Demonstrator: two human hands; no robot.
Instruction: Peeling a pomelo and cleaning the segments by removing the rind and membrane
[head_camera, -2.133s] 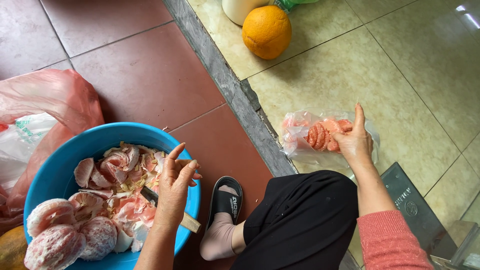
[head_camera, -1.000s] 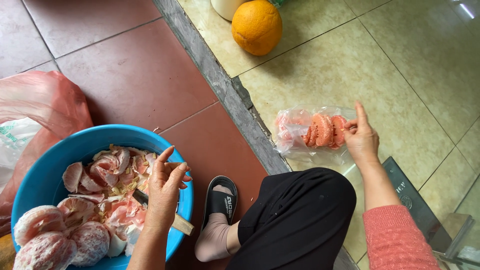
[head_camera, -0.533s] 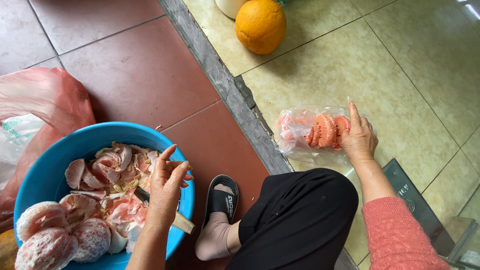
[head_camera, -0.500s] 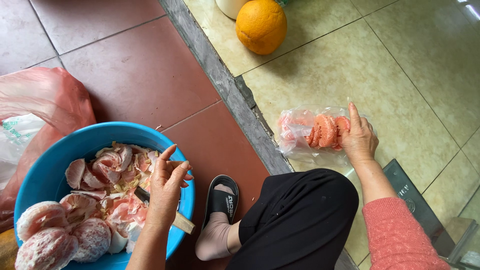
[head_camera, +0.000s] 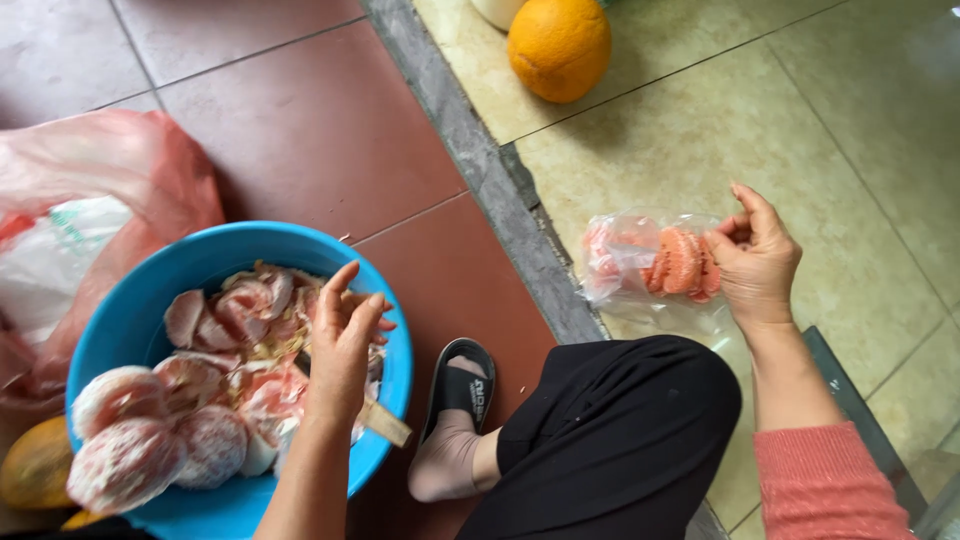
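Since earlier, your right hand has pinched the clear bag of pink segments at its right edge. Your left hand hovers half-open, empty, over the blue basin — a knife handle pokes out beneath, blade hidden.

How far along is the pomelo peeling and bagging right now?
Done: peeled pomelo halves and pink rinds fill the blue basin. In hand: the right hand grips a clear bag of segments; the left hand hovers over the basin. Left: the whole fruit is unpeeled.
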